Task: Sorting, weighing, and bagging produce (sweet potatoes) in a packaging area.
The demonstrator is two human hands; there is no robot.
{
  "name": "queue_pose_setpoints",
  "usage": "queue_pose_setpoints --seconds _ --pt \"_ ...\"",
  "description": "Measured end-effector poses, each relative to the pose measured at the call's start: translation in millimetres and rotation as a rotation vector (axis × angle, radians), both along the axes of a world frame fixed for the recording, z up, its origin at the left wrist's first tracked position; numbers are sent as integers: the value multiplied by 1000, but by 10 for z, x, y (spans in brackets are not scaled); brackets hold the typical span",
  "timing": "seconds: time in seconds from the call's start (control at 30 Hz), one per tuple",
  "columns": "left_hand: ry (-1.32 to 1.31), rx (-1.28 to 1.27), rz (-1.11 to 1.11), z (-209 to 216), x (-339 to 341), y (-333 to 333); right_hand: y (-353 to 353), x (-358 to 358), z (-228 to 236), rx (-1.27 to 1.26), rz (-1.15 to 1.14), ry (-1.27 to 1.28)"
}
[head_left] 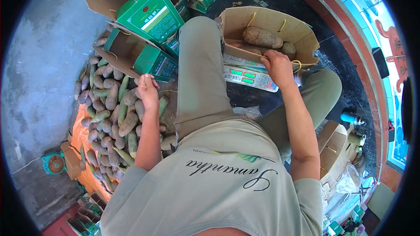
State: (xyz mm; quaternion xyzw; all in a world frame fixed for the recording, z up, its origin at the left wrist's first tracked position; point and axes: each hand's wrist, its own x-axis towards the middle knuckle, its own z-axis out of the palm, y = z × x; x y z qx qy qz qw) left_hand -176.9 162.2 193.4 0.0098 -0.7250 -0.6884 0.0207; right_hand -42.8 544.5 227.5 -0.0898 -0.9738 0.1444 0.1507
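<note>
An opened cardboard box (pixel 236 19) rests on a digital scale (pixel 251 78) at the upper right. Inside it lie a few brown root vegetables (pixel 262 37), one long and thick. My right hand (pixel 279 64) is closed over the box's near edge, beside a yellow cord handle (pixel 296 65). To the left, my left hand (pixel 148 88) is closed with curled fingers above the edge of a large pile of brown and green elongated root vegetables (pixel 111 97). Whatever it may hold is hidden.
Green printed boxes (pixel 151 15) with raised flaps stand beyond the pile. An orange sheet (pixel 81 129) lies under the pile's left side. A small teal fan-like device (pixel 54 164) sits at far left. A blue bottle (pixel 352 118) and another cardboard box (pixel 331 148) are at right.
</note>
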Motion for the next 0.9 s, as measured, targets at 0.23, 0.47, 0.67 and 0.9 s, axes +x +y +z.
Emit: queue_pose_setpoints --seconds 0.23,0.47,0.67,0.9 --pt "-34 59 -38 -8 -39 -19 -131 2 170 -1 -27 85" --pt "-11 116 -27 140 -135 -52 -169 46 617 -120 -121 91" --pt "-2 187 -87 470 -130 171 36 89 1229 -141 -181 256" --pt "152 168 -226 895 -192 553 552 704 1137 -132 -465 346"
